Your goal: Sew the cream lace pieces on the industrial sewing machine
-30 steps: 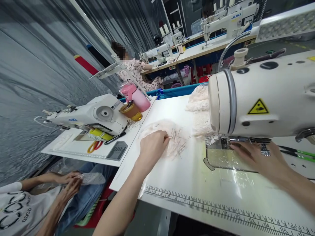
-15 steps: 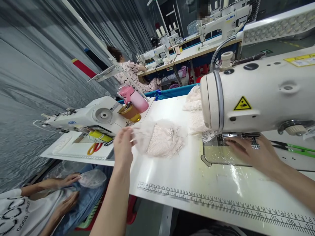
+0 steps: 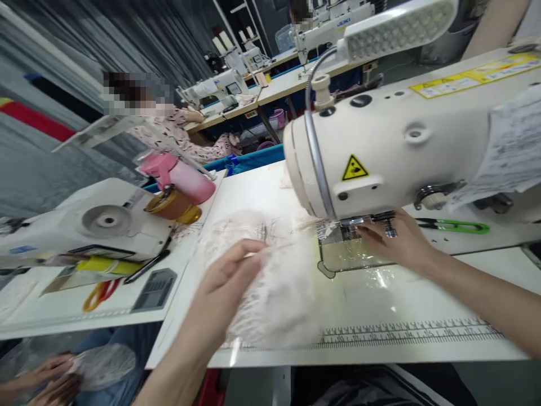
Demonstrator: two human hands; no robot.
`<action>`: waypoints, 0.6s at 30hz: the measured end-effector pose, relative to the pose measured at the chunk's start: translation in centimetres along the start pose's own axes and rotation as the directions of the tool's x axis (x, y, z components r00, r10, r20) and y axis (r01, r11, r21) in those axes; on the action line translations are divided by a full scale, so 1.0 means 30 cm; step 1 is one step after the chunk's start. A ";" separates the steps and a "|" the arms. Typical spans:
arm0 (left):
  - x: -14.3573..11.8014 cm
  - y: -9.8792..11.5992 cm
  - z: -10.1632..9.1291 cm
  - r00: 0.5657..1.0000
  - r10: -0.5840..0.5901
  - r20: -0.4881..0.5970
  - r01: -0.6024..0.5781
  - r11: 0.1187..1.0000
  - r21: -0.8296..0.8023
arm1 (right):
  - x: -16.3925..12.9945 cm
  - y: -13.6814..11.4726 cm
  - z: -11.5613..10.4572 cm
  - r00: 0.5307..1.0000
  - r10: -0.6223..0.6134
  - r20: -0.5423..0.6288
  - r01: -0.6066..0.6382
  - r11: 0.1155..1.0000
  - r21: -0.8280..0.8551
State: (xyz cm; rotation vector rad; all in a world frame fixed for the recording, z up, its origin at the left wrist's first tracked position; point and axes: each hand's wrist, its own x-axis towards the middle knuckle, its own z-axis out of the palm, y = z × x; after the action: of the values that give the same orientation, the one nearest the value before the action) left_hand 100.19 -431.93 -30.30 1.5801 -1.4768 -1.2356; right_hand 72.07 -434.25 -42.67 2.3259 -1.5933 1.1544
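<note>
My left hand [image 3: 230, 282] pinches the edge of a pale lace fabric piece [image 3: 283, 299], which hangs blurred over the front of the white table. Behind it lies more pale lace [image 3: 228, 228] with loose threads along its edge. My right hand [image 3: 393, 239] is at the needle area of the white sewing machine [image 3: 397, 141], beside the presser foot [image 3: 350, 223]. Its fingertips are partly hidden under the machine head, and I cannot see whether they grip anything. A bit of lace [image 3: 313, 223] lies left of the foot.
Green-handled thread snips [image 3: 460, 225] lie behind my right wrist. A printed ruler [image 3: 406, 332] runs along the table's front edge. On the left stand an amber cup [image 3: 175, 206], a pink bottle [image 3: 186, 177] and another sewing machine [image 3: 97, 220]. A co-worker's hands [image 3: 54, 375] hold lace at lower left.
My left hand has drawn a lace piece toward me and to the right, lifting it off the table. My right hand stays by the needle area. The camera view has swung right.
</note>
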 end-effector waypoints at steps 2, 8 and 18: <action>0.074 -0.018 0.099 0.977 0.025 0.211 -0.051 0.992 0.119 | 0.007 -0.001 -0.007 0.999 -0.044 0.028 0.046 0.997 -0.059; 0.196 -0.094 0.267 0.781 0.544 0.306 -0.572 0.426 0.701 | 0.016 0.009 -0.018 0.995 -0.086 -0.049 0.082 0.993 -0.090; 0.136 -0.203 0.366 0.457 0.679 0.575 -0.753 -0.049 0.656 | 0.012 -0.034 -0.042 0.943 -0.330 -0.045 0.305 0.911 -0.277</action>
State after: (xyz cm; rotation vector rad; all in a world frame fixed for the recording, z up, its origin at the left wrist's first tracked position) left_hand 92.02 -433.34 -40.57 0.7669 -2.7385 0.2988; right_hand 72.32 -433.48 -41.24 2.2126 -1.1937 0.8955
